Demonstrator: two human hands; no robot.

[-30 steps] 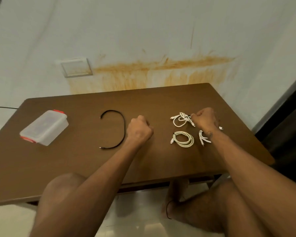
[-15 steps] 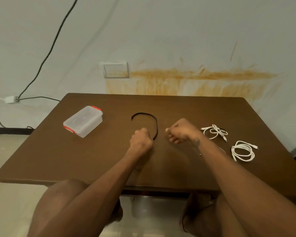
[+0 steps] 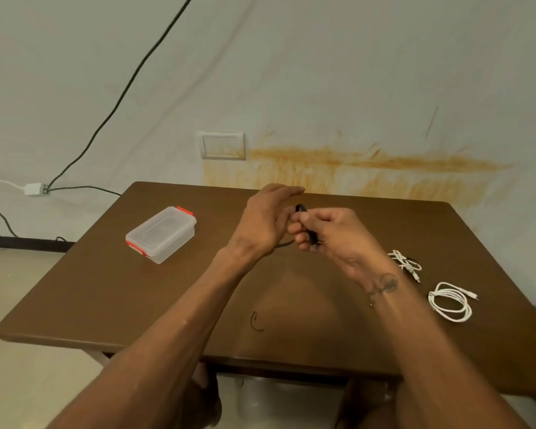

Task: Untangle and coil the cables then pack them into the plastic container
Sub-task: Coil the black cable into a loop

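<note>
1. Black cable (image 3: 307,226) is held up above the bench (image 3: 136,298), at the centre of the frame, between both hands.
2. Right hand (image 3: 331,233): fingers (image 3: 304,235) curled round the black cable, pinching a short looped section; one end of the loop pokes out above the knuckles.
3. Left hand (image 3: 266,221): upper fingers extended and fairly straight, pointing right; thumb side meets the cable where it touches the right hand. Whether the left thumb grips the cable I cannot tell, as the hand hides that side.
4. A short length of the black cable trails below the left hand towards the bench top.
5. Clear plastic container (image 3: 161,233) with red latches sits on the bench at centre left, lid on, well apart from the hands.
6. Tangled white cable (image 3: 406,263) lies on the bench at right, just beyond the right wrist.
7. Coiled white cable (image 3: 450,301) lies further right and lower, near the bench edge, apart from the tangled one.
8. Small dark curl (image 3: 256,322) rests on the bench at lower centre, between the forearms; too small to identify.
9. Wall switch plate (image 3: 222,145) sits above the bench's far edge, with an orange stain (image 3: 369,168) spread to its right.
</note>
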